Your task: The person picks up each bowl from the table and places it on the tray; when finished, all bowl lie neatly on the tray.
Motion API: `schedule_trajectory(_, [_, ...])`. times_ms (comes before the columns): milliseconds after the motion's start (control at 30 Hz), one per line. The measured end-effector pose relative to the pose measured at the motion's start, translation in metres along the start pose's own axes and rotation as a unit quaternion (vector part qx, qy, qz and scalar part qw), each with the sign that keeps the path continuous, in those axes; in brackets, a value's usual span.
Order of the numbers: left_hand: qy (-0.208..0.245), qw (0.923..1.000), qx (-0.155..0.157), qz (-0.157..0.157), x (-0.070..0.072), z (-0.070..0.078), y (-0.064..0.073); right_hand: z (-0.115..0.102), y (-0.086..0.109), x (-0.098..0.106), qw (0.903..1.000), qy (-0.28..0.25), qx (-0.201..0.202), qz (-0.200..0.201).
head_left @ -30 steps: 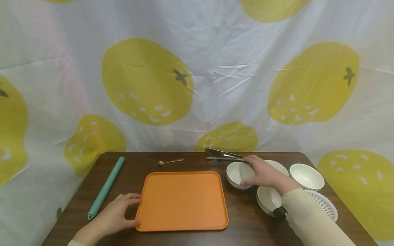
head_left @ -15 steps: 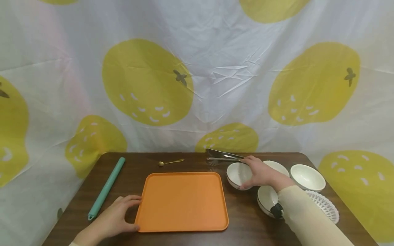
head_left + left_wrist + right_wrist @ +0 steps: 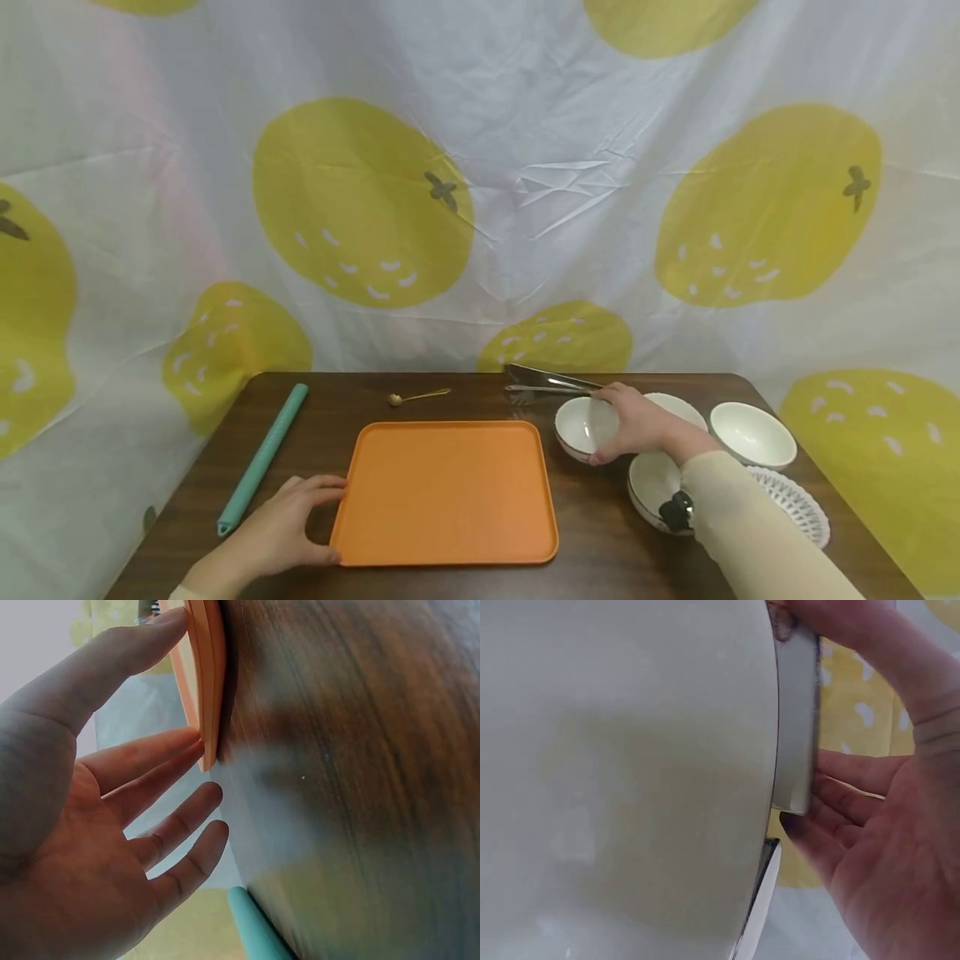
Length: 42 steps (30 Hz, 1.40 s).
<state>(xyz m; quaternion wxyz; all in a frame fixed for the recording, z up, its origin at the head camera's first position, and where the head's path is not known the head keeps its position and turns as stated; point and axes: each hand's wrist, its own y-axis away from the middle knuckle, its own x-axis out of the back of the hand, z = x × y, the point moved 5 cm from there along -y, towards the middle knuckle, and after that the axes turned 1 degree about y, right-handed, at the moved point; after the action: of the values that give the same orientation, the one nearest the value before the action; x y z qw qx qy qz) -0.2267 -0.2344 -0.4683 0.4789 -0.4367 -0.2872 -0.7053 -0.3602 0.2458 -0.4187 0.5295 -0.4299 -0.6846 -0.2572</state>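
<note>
An orange tray [image 3: 446,492] lies flat on the brown table. At its left edge my left hand [image 3: 277,525] touches the rim with the thumb and fingertips; in the left wrist view, the other fingers of that hand [image 3: 112,825] spread apart. To the right of the tray, my right hand [image 3: 637,425] grips a small white bowl [image 3: 579,425] by its right side, thumb near and fingers on the far side. The right wrist view shows that bowl [image 3: 795,727] between thumb and fingers, partly hidden behind a nearer bowl [image 3: 630,780].
Under the right forearm is a white bowl [image 3: 651,483]; more white bowls [image 3: 752,433] stand behind, with a white woven basket [image 3: 802,508] beside them. Metal tongs [image 3: 543,380] and a fork-like utensil lie at the back. A gold spoon [image 3: 416,397] and teal rod [image 3: 262,458] lie leftward.
My right hand has shifted very slightly on the small bowl, its thumb now lower along the near rim. The left hand stays at the tray's edge.
</note>
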Motion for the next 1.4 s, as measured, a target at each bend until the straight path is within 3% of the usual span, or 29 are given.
schedule_trajectory(267, [-0.003,1.0000,-0.002,0.002,0.002,-0.003,0.002,-0.016,0.001,0.003,0.9991,-0.014,0.019,0.036])
schedule_trajectory(733, [-0.004,1.0000,0.001,0.005,0.002,-0.001,0.002,-0.088,-0.021,-0.010,0.9967,-0.049,0.056,0.032])
schedule_trajectory(933, [-0.020,0.9998,0.002,0.004,0.004,0.000,0.001,-0.118,-0.042,-0.030,0.9950,-0.043,0.075,0.050])
schedule_trajectory(1400, [-0.038,0.9992,-0.015,0.002,0.002,0.005,0.000,-0.167,-0.087,-0.085,0.9957,-0.068,0.042,0.047])
